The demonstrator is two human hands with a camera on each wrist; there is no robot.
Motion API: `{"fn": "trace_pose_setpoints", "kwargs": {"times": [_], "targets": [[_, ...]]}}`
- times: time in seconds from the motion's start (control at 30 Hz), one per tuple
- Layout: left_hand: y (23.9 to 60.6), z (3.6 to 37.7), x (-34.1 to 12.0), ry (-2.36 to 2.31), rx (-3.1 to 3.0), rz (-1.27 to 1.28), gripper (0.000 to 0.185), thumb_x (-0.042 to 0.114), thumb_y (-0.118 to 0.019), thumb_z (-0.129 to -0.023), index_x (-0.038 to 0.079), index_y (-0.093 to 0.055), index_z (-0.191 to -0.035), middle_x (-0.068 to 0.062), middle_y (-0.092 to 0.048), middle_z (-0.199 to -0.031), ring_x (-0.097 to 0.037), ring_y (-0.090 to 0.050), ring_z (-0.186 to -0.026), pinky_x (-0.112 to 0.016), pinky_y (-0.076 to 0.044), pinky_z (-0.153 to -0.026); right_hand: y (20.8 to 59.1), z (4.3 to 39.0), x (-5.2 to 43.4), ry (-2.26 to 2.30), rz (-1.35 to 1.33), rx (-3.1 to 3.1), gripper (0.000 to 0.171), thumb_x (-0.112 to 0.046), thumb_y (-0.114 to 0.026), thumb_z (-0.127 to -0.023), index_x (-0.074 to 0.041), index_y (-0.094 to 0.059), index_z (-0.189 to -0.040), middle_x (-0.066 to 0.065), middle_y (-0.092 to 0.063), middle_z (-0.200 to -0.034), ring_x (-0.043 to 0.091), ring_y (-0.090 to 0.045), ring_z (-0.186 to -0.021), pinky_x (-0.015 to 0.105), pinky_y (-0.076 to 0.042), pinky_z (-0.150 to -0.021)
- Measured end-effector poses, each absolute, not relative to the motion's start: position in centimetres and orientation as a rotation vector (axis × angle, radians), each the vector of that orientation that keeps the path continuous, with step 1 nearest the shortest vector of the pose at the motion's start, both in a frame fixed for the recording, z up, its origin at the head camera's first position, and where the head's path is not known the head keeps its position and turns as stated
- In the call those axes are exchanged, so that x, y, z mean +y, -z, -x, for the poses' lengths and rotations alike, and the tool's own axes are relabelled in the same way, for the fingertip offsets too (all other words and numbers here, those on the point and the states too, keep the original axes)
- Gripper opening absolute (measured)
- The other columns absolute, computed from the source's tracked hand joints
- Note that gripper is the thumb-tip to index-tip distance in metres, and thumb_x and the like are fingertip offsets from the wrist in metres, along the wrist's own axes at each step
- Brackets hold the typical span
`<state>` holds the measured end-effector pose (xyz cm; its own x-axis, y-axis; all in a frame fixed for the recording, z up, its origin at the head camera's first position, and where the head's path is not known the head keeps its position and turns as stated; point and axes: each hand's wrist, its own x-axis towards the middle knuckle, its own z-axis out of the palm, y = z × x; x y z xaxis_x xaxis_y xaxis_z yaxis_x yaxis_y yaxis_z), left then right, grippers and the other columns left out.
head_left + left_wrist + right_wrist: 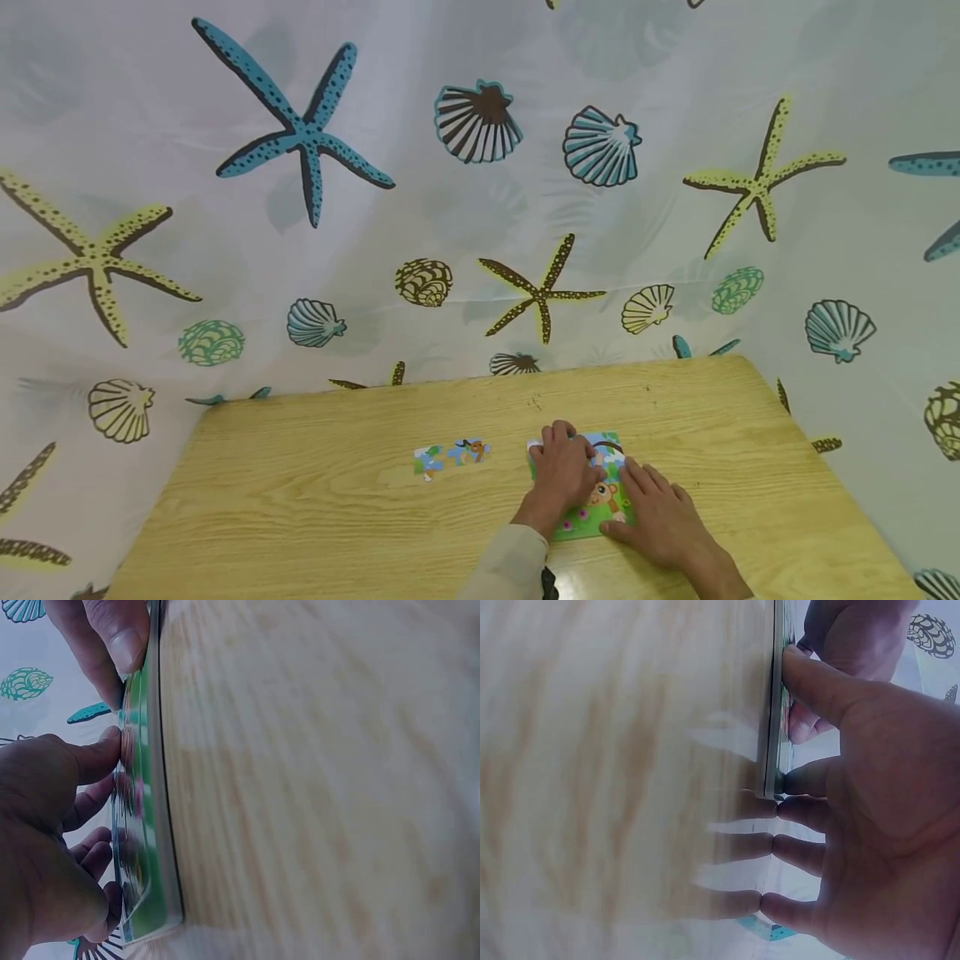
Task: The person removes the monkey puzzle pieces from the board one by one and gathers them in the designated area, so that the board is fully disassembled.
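Here, a flat picture puzzle (602, 495) lies on the wooden table (300, 492), under both hands. The left hand (561, 468) sits on top, fingertips bent down onto the picture; I can't tell if they pinch a piece. The right hand (663, 512) stretches its fingers out by the right edge, thumb on the puzzle, maybe so it won't slide. Some loose pieces (470, 452) lie apart to the left, perhaps so they're easy to see.

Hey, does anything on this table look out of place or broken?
Nothing looks spilled or broken. Only the small, blue-and-green jigsaw pieces stand out, lying loose on the yellowish wood-grain table, left of the flat, colourful rectangular puzzle.
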<state>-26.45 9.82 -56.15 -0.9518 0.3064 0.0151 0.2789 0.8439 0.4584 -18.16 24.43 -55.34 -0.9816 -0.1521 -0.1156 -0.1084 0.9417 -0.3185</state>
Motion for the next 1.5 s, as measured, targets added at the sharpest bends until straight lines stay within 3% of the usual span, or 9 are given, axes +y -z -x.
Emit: {"fn": "trace_pose_setpoints", "kwargs": {"times": [0.23,0.8,1.13,1.33,1.5], "targets": [[56.05,26.27,10.03,-0.763,2.959,-0.412,0.022,0.037,-0.073,-0.086,0.018,-0.066,-0.094,-0.002,-0.044,-0.108,-0.021,-0.036,-0.099,-0.044,-0.031,-0.08,55.27,18.19,24.55,0.47,0.228,2.962,0.087,-0.059,-0.061,-0.086,-0.004,-0.036,-0.148,0.014,-0.028,-0.158,0.041,-0.03,-0.143,0.068,-0.028,-0.104],[55.98,26.03,9.94,-0.686,2.932,-0.417,0.025,0.039,-0.069,-0.089,0.019,-0.061,-0.1,-0.001,-0.052,-0.101,-0.02,-0.041,-0.092,-0.042,-0.028,-0.078,54.89,17.85,24.42,0.508,0.225,2.953,0.086,-0.058,-0.062,-0.086,-0.004,-0.037,-0.148,0.015,-0.03,-0.158,0.041,-0.031,-0.142,0.068,-0.029,-0.103],[56.06,26.09,10.2,-0.757,2.97,-0.424,0.021,0.038,-0.07,-0.088,0.02,-0.062,-0.095,0.005,-0.061,-0.088,-0.017,-0.052,-0.086,-0.047,-0.031,-0.083,54.82,17.93,24.45,0.476,0.22,2.942,0.086,-0.058,-0.062,-0.086,-0.004,-0.037,-0.148,0.015,-0.03,-0.158,0.041,-0.031,-0.142,0.067,-0.029,-0.104],[56.46,26.24,10.29,-0.92,2.933,-0.393,0.033,0.033,-0.07,-0.089,0.02,-0.06,-0.118,0.007,-0.062,-0.089,-0.019,-0.058,-0.093,-0.052,-0.034,-0.085,54.98,17.91,24.49,0.475,0.226,2.953,0.087,-0.059,-0.062,-0.086,-0.004,-0.037,-0.148,0.014,-0.029,-0.158,0.041,-0.031,-0.142,0.067,-0.029,-0.105],[56.43,26.63,10.18,-1.031,2.888,-0.399,0.039,0.027,-0.071,-0.088,0.02,-0.059,-0.125,0.01,-0.058,-0.083,-0.013,-0.057,-0.083,-0.045,-0.034,-0.08,54.87,17.79,24.54,0.481,0.225,2.955,0.087,-0.059,-0.061,-0.086,-0.004,-0.037,-0.148,0.014,-0.029,-0.158,0.04,-0.031,-0.142,0.066,-0.029,-0.105]]}}
